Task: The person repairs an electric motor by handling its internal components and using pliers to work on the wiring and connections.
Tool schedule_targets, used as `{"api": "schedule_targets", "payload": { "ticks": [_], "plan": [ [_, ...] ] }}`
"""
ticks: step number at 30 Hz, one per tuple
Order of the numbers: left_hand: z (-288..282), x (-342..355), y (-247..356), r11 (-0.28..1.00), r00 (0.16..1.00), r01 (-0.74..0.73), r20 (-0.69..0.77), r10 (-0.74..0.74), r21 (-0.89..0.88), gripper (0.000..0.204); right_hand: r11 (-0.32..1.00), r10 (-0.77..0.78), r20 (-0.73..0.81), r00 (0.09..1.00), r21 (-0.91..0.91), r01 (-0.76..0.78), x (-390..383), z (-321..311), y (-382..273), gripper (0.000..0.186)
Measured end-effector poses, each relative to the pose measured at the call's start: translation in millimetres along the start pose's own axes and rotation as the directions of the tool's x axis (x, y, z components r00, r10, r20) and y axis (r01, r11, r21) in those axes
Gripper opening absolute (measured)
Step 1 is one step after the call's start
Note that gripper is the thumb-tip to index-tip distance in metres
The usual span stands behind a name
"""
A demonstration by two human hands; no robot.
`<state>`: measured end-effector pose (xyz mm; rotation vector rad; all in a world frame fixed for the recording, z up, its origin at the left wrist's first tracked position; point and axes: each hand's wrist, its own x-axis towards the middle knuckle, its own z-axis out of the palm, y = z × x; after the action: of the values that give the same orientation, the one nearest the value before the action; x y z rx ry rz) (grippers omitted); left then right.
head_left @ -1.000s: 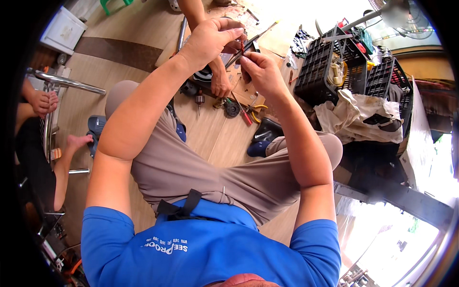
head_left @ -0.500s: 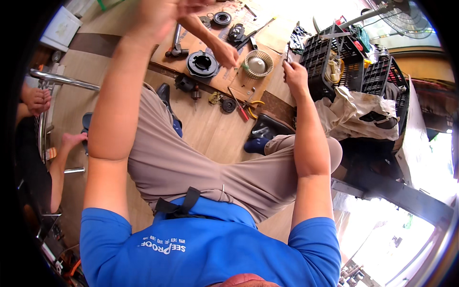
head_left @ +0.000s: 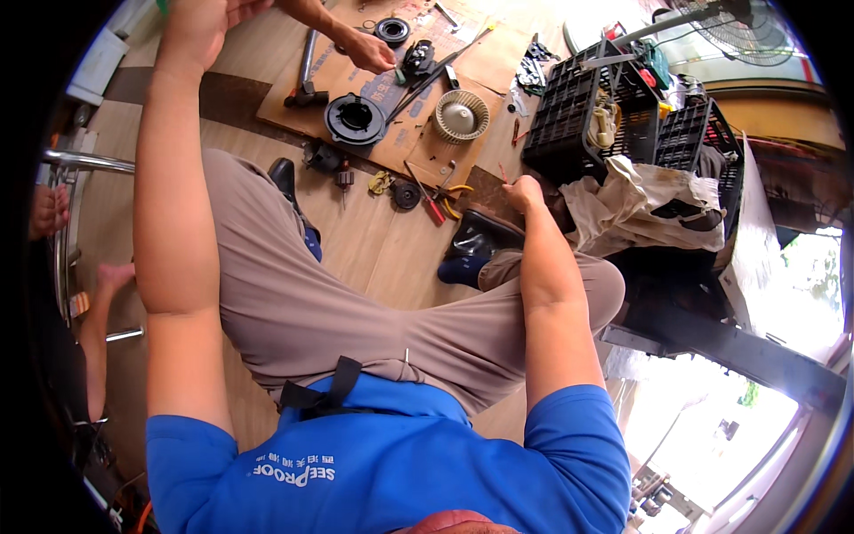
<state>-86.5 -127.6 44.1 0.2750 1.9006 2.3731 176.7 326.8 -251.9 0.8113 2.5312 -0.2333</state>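
Observation:
My left hand [head_left: 197,34] is raised at the upper left, cut by the picture's top edge; its visible fingers stretch to the right, with nothing seen in them. Low beside my left-behind boot [head_left: 485,236], on the right, my right hand [head_left: 525,192] is closed around a thin reddish tool [head_left: 503,173], whose kind is unclear. Left of it on the floor lie a red-handled screwdriver [head_left: 436,210] and yellow-handled pliers [head_left: 457,203]. A cream blower wheel [head_left: 461,117] and a black round motor [head_left: 356,119] rest on cardboard [head_left: 405,147].
Another person's hand [head_left: 369,53] reaches over the cardboard, near a hammer [head_left: 308,93] and a black assembly [head_left: 418,59]. A motor armature [head_left: 344,179] lies before it. Black crates [head_left: 569,120] and a pale cloth [head_left: 640,205] stand right; a fan [head_left: 743,31] is behind.
My left hand has swung left and partly out of view. My right hand has come down from beside the crates toward my boot. The other person's hand has moved back up the cardboard.

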Motion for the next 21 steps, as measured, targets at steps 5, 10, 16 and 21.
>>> {"api": "schedule_targets", "payload": {
  "ticks": [5, 10, 16, 21],
  "plan": [
    [-5.7, 4.6, -22.3, 0.844, 0.98, -0.094, 0.197, -0.014, 0.528, 0.029, 1.0, -0.015, -0.005, 1.0, 0.01, 0.015, 19.0, 17.9, -14.7, 0.04],
    [9.0, -7.9, -25.4, 0.595, 0.894, -0.189, 0.388, -0.224, 0.781, 0.037, 0.981, 0.181, -0.003, 0.983, 0.068, -0.18, 24.6, 34.9, -6.7, 0.025],
    [-3.8, -18.0, -23.7, 0.599, 0.9, -0.241, 0.407, -0.157, 0.764, 0.034, 0.99, 0.12, 0.269, 0.956, -0.102, -0.096, 70.3, 70.5, -7.5, 0.025],
    [15.7, -11.9, -37.5, 0.555, 0.88, -0.237, 0.418, -0.226, 0.797, 0.033, 0.79, 0.38, 0.317, 0.869, 0.378, -0.483, 85.8, 117.6, 7.0, 0.009]
  ]
}}
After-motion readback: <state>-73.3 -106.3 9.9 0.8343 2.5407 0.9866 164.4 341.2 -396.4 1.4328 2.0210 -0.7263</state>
